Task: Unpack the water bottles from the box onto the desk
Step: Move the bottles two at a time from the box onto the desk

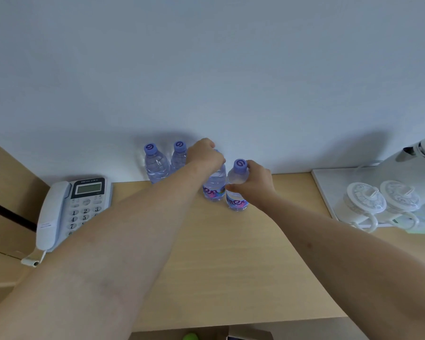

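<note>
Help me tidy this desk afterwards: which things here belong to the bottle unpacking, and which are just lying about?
Job: two bottles by the wall; left-hand bottle; right-hand bottle; desk.

Lying about: telephone, kettle, two lidded mugs, white tray.

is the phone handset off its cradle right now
No, the handset lies seated along the left side of the phone on the desk.

We read the digits 1, 2, 3, 4, 5 and 7 on the telephone (75, 212) keypad. The water bottle labels (236, 201) carry purple lettering we cannot make out.
</note>
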